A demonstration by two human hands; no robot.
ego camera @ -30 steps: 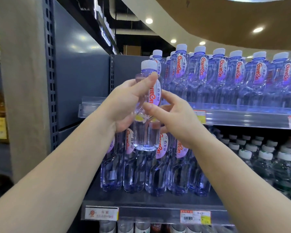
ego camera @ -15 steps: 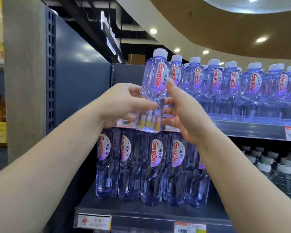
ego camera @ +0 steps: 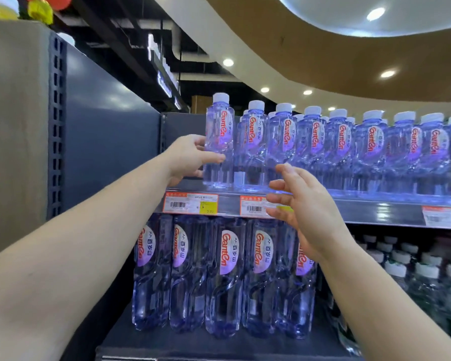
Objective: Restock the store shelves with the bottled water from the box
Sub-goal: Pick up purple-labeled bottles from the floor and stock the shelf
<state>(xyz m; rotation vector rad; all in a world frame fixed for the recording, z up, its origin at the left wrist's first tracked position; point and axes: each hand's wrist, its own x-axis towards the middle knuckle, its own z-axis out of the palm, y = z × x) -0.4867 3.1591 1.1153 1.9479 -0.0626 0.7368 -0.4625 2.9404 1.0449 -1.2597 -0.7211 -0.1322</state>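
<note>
A clear water bottle (ego camera: 219, 142) with a white cap and a red-lettered purple label stands upright at the left end of the upper shelf (ego camera: 375, 208). My left hand (ego camera: 186, 158) wraps its lower left side. To its right runs a row of matching small bottles (ego camera: 336, 147). My right hand (ego camera: 301, 204) hovers in front of the shelf edge, fingers spread, holding nothing. Several taller bottles of the same brand (ego camera: 224, 277) fill the lower shelf (ego camera: 167, 345). The box is not in view.
A dark grey side panel (ego camera: 102, 142) and a slotted upright (ego camera: 55, 126) close off the shelves on the left. Orange price tags (ego camera: 190, 203) line the upper shelf edge. White-capped darker bottles (ego camera: 414, 272) crowd the lower right.
The bottle rose and went forward onto the left end of the upper shelf. My right hand came off it and dropped back, now open. My view tilted upward.
</note>
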